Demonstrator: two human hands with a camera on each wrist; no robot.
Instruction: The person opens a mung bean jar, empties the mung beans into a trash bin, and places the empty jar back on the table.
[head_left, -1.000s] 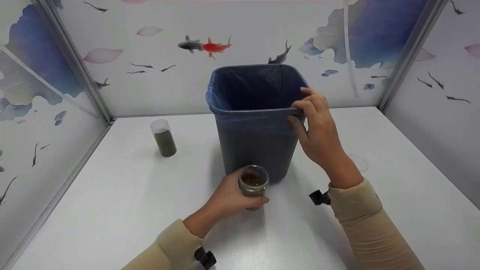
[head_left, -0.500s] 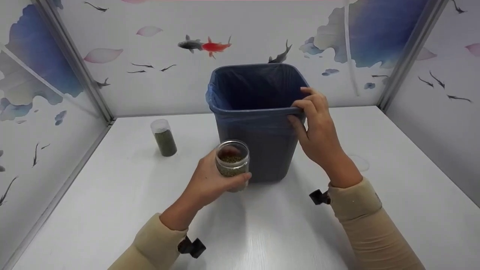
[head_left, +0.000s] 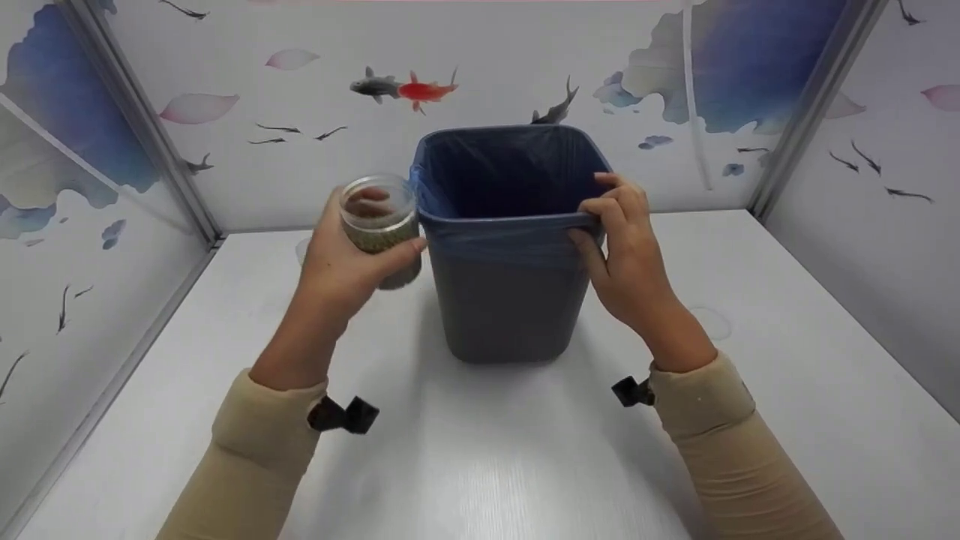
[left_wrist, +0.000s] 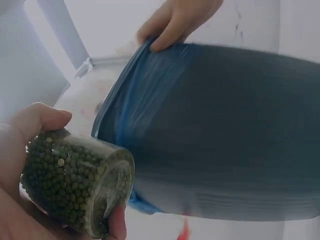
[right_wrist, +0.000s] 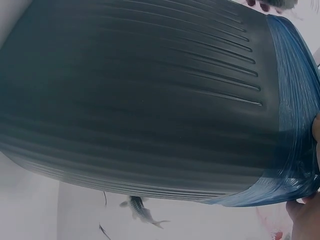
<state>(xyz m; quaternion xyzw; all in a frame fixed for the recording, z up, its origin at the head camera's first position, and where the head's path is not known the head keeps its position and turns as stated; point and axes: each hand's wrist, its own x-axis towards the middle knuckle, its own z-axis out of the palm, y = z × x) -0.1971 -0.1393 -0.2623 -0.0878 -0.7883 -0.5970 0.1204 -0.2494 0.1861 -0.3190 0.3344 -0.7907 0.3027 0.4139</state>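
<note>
The person before me holds a clear jar (head_left: 379, 234) in the left hand (head_left: 330, 255), the fingers and thumb curled around its body. Green beans (left_wrist: 65, 180) are inside. Just to the right of this hand stands the bin (head_left: 510, 307); the right hand (head_left: 626, 240) pinches its rim over the blue liner (head_left: 502, 244). I think the jar is smooth, maybe slippery, moderately heavy, so better gripped around its middle. The bin seems stiff and light, the liner soft.
</note>
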